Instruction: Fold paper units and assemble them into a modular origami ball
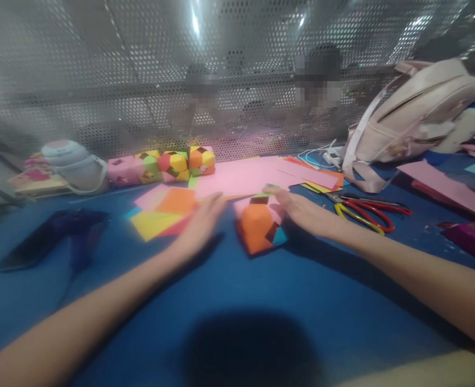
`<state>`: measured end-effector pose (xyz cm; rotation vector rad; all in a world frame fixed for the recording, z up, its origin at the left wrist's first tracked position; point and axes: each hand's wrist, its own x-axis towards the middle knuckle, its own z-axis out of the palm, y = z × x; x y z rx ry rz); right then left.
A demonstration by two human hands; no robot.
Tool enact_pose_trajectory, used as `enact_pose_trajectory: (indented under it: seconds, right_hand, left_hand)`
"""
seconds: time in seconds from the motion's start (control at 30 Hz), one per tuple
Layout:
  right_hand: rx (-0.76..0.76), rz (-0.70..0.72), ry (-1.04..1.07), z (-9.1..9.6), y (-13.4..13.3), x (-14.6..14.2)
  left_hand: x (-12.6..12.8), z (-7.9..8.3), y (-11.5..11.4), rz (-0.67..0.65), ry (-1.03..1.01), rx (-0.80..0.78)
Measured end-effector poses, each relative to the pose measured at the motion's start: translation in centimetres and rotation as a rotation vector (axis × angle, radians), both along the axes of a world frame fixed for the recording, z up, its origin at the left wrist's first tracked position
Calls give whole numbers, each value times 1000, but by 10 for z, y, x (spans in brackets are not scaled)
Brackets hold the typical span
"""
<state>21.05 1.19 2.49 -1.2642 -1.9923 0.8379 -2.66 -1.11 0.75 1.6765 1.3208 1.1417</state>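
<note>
A folded paper ball of orange, pink and blue pieces sits on the blue tabletop in front of me. My right hand holds it from the right, fingertips curled over its far top edge. To the left of the ball, my left hand is apart from it, blurred, with fingers stretched out and nothing visible in them. That hand lies by the right edge of some loose paper squares, among them an orange square and a yellow square.
Finished paper balls line the back beside a grey bottle. Pink sheets lie behind my hands. Right are scissors and pliers with red and yellow handles, a backpack and a purple box. A phone lies left.
</note>
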Motion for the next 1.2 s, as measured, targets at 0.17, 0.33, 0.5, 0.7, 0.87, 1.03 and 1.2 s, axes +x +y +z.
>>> enact_pose_trajectory:
  seconds: [0.17, 0.33, 0.5, 0.7, 0.87, 1.03, 1.2]
  right_hand:
    - [73, 14, 245, -19, -13, -11]
    - [82, -3, 382, -28, -30, -21]
    - [91, -21, 409, -31, -32, -23]
    - [54, -56, 429, -30, -30, -29]
    - [105, 22, 411, -34, -29, -20]
    - [405, 283, 257, -46, -20, -10]
    - [535, 351, 152, -53, -14, -14]
  left_hand:
    - [31, 1, -25, -147, 34, -2]
    - [46, -9, -38, -179, 146, 194]
    - [45, -11, -32, -200, 184, 281]
    - [36, 5, -9, -272, 200, 268]
    - [13, 0, -3, -226, 141, 204]
    - [12, -13, -18, -253, 117, 287]
    - [25, -10, -19, -280, 248, 318]
